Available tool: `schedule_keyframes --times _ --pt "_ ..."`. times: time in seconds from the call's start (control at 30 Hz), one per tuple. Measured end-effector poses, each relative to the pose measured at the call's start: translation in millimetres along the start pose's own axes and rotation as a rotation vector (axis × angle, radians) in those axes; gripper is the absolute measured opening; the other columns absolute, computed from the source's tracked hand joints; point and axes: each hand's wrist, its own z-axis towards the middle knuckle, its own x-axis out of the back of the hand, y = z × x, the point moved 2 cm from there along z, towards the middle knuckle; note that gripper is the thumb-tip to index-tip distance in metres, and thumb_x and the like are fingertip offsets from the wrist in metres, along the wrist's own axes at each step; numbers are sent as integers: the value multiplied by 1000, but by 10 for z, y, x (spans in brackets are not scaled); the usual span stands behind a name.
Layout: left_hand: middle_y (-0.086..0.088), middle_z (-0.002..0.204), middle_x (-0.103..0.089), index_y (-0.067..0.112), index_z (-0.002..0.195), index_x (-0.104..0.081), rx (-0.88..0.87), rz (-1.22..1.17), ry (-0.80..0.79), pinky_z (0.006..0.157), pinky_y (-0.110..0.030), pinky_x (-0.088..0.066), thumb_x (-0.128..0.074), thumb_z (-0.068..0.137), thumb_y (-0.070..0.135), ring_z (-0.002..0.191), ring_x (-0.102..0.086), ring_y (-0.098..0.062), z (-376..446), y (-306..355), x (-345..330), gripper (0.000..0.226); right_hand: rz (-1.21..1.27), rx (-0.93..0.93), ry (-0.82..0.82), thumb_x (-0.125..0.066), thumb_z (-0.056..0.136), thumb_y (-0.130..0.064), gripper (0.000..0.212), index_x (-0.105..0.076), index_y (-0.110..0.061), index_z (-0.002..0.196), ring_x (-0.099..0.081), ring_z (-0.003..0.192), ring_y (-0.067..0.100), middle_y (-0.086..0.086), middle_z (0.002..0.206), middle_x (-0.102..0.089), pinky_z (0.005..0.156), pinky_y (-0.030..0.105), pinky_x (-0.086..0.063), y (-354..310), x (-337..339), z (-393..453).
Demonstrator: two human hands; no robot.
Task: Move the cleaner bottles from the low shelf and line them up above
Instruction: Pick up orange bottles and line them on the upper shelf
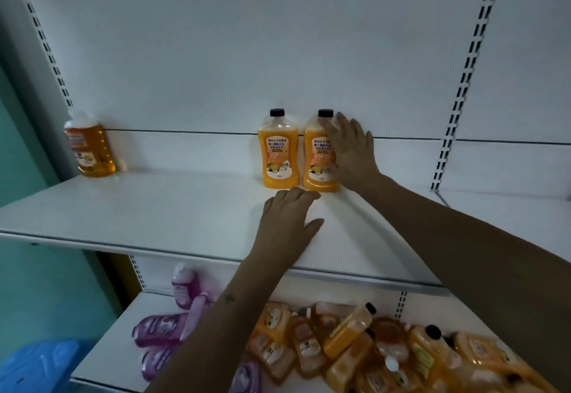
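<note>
Two orange bottles upright, frame centre, upper shelf. Our right hand cups right one, fingers spread; left hand flat, fingers relaxed, holding nothing.

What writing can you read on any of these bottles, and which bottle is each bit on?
"床のドアや窓を 強く掃除する": label of the left orange bottle standing on the upper shelf; the smaller lines below it are blurred.
"床のドア": the same label on the right orange bottle, the rest covered by the right hand.
Amber bottle at far left: label too blurred.
Orange bottles and purple bottles on the lower shelf: labels too blurred.
</note>
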Motion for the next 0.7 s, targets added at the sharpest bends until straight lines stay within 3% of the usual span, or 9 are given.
schedule_keyframes --times 0.07,0.17,0.3,0.4,0.53,0.63,0.7 --pt "1 128 -60 22 125 -60 -11 -142 129 103 -43 -42 -64 91 30 120 -51 -18 -88 6 120 35 139 -62 23 -48 78 -72 91 -11 -34 151 -20 144 43 19 160 -12 111 61 -28 -44 175 -100" --pt "0 120 -63 18 119 -63 -27 -305 312 97 -40 -46 -67 89 23 112 -54 -17 -407 59 308 31 485 -36 -24 -72 82 -40 81 -28 -29 149 -31 139 23 7 154 -28 111 47 -34 -262 636 -545" --pt "-2 129 -58 17 133 -49 -55 -486 448 102 -29 -40 -68 87 23 121 -50 -15 -1010 315 460 50 663 54 -55 -65 90 -27 45 -51 -29 133 -51 123 1 -14 133 -54 99 21 -46 -520 1267 -1607" --pt "-2 131 -54 18 135 -45 -72 -614 357 104 -18 -35 -69 85 22 126 -48 -14 -1459 481 307 56 707 28 -142 -64 92 -29 33 -57 -27 124 -57 118 6 -16 126 -58 93 16 -47 -519 1418 -2431" --pt "6 131 -49 33 133 -42 42 -712 114 99 -7 -31 -61 85 39 125 -44 -3 -1892 528 -392 52 740 -151 -201 -62 89 -34 28 -62 -30 117 -61 112 9 -16 119 -62 87 18 -50 -175 1096 -3233" --pt "15 132 -44 56 129 -33 196 -750 -61 95 1 -29 -68 86 37 124 -37 13 -2061 490 -1037 59 762 -414 -219 -68 87 -17 30 -65 -40 107 -63 105 5 -19 109 -65 84 19 -52 252 524 -3710" --pt "10 133 -45 53 129 -32 258 -776 -140 93 -1 -32 -69 86 26 121 -42 9 -2053 553 -1434 63 715 -576 -138 -67 86 0 37 -66 -35 97 -64 94 3 -17 99 -67 78 19 -51 606 134 -3991"
